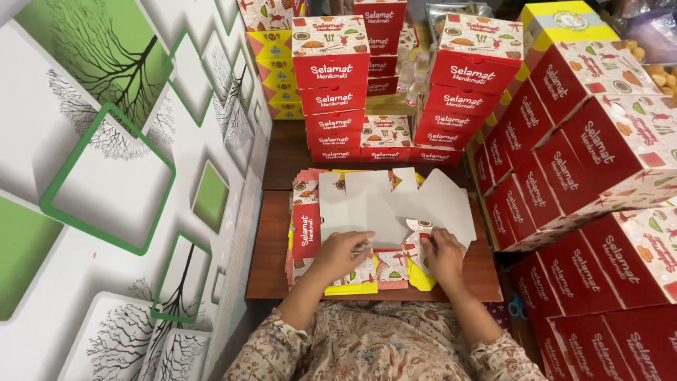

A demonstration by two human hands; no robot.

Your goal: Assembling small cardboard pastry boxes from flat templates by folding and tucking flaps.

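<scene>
Here, flat white unfolded carton blank (395,204)

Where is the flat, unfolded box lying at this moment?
In the head view, the flat unfolded box lies white side up on the wooden table, under both hands, before the stacked red boxes.

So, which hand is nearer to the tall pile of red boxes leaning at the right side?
Right. The right hand rests on the flat unfolded box, close beside the leaning red boxes; the left hand is farther across the table.
</scene>
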